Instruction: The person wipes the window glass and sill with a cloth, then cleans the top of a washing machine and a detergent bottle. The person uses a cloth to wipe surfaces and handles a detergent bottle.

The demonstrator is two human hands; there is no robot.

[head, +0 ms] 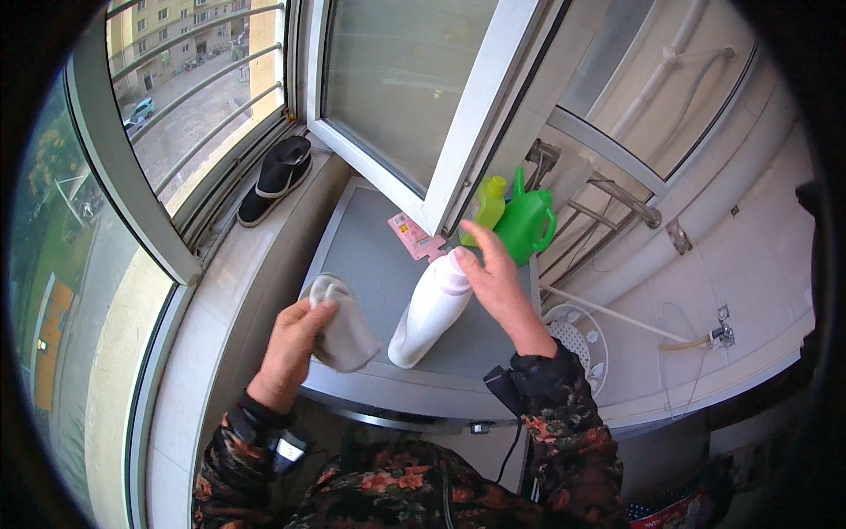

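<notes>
My left hand pinches a limp grey-white cloth, its thumb lying over the upper part. The cloth hangs above the left front of a grey-topped, light-rimmed surface. To the right is a tall white bottle-shaped object with a ringed, faintly pink upper end. My right hand has its thumb against that upper end; the index finger stretches past it, and the other fingers are hidden. Whether the object's lower end rests on the surface cannot be told.
An open white-framed window sash overhangs the surface. Under it lie a pink packet, a yellow-green bottle and a green watering can. A black shoe sits on the sill. Pipes line the right wall.
</notes>
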